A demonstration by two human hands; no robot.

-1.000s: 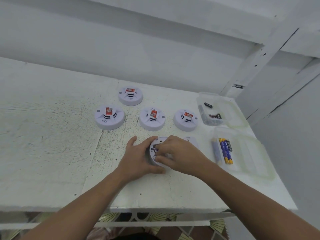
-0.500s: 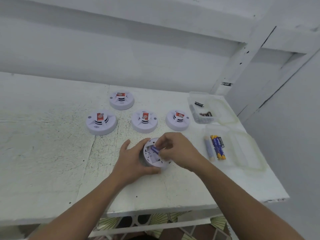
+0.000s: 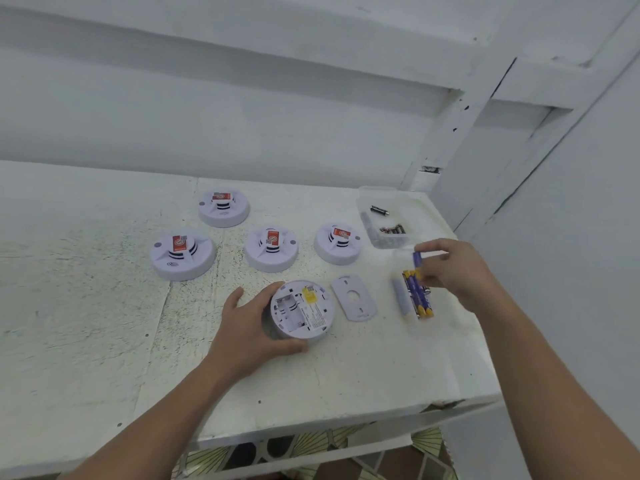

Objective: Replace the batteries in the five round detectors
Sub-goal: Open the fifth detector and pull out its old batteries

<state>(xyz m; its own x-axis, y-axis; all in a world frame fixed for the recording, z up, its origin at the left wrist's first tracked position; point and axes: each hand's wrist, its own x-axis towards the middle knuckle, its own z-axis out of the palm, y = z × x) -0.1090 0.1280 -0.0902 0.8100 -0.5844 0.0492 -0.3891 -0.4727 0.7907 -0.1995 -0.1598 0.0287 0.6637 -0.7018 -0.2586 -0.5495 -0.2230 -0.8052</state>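
A white round detector (image 3: 304, 308) lies upside down near the table's front, its battery bay open and empty. My left hand (image 3: 251, 327) grips its left rim. Its flat white cover (image 3: 354, 298) lies just to the right. My right hand (image 3: 450, 268) pinches a blue battery (image 3: 418, 259) in the air over a clear container (image 3: 403, 299) of blue and yellow batteries (image 3: 419, 296). Several more detectors stand face up behind: (image 3: 183, 254), (image 3: 223, 206), (image 3: 272, 248), (image 3: 337, 243).
A second clear container (image 3: 367, 202) at the back right holds dark batteries (image 3: 391, 230). The white table (image 3: 86, 323) ends at a front edge close to me and a right edge by the wall. A white post rises at the back right.
My right hand pulled a blue battery out of the upturned detector and carried it right, over the clear container. The detector's cover now shows beside it. My left hand stayed on the detector.
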